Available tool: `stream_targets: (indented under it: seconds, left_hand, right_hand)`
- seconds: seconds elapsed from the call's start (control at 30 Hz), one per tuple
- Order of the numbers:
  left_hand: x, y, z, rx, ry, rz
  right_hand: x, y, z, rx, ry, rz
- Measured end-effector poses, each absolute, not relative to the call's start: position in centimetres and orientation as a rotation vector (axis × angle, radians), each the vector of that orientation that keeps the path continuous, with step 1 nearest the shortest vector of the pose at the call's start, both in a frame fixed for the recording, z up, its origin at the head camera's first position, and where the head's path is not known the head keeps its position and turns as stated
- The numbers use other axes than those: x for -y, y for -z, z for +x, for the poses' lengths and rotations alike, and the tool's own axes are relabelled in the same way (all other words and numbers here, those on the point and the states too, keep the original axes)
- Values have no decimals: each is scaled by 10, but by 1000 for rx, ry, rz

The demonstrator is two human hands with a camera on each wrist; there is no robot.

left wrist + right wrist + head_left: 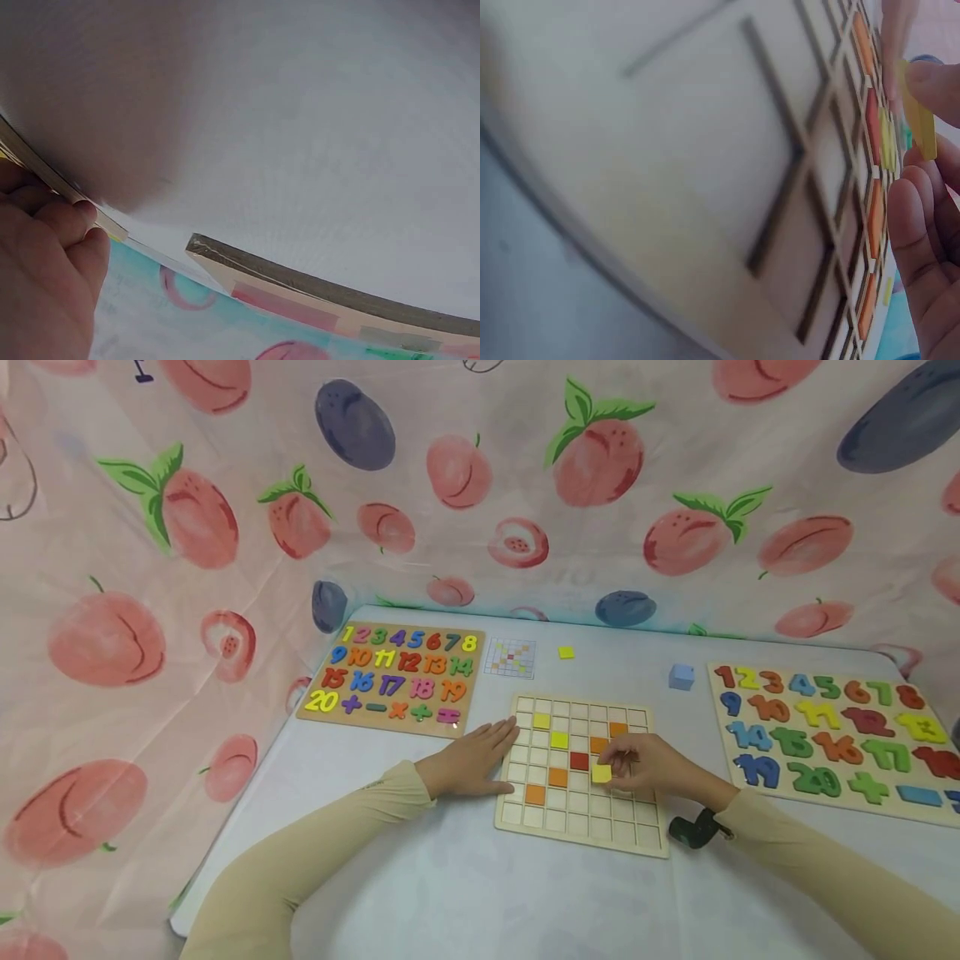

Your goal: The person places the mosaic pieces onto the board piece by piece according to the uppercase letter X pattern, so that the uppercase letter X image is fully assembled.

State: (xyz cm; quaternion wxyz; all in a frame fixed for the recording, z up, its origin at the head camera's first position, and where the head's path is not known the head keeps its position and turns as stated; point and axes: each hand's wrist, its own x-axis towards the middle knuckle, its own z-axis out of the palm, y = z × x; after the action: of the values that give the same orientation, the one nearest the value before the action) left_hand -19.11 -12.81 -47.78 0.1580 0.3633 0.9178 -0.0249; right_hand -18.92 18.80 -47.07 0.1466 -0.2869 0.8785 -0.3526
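A wooden grid board (534,817) lies mid-table, holding yellow, orange and red square tiles in some cells. My right hand (637,763) is over its right half and pinches a yellow square tile (602,773) between thumb and fingers. In the right wrist view that yellow tile (921,120) appears edge-on, tilted up off the board. Right beside the pinched tile sits the red tile (579,762). My left hand (472,762) rests at the board's left edge, fingers extended and touching it. The left wrist view shows those fingers (75,221) against the board's side.
A small printed pattern card (510,658) and a loose yellow tile (566,652) lie behind the board. Number puzzle boards stand left (386,681) and right (832,727). A blue cube (682,677) is at the back right. A dark object (693,829) is by my right wrist.
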Motion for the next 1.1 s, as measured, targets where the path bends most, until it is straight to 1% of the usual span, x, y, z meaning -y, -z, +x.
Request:
stream_targets:
  seconds: [0.4, 1.1]
  left_hand:
    - [127, 476, -191, -2626, 73, 1029]
    - [126, 476, -190, -2618, 66, 1021]
  right_hand:
    - [-189, 480, -186, -2549, 905, -853]
    - [-184, 479, -189, -2529, 876, -759]
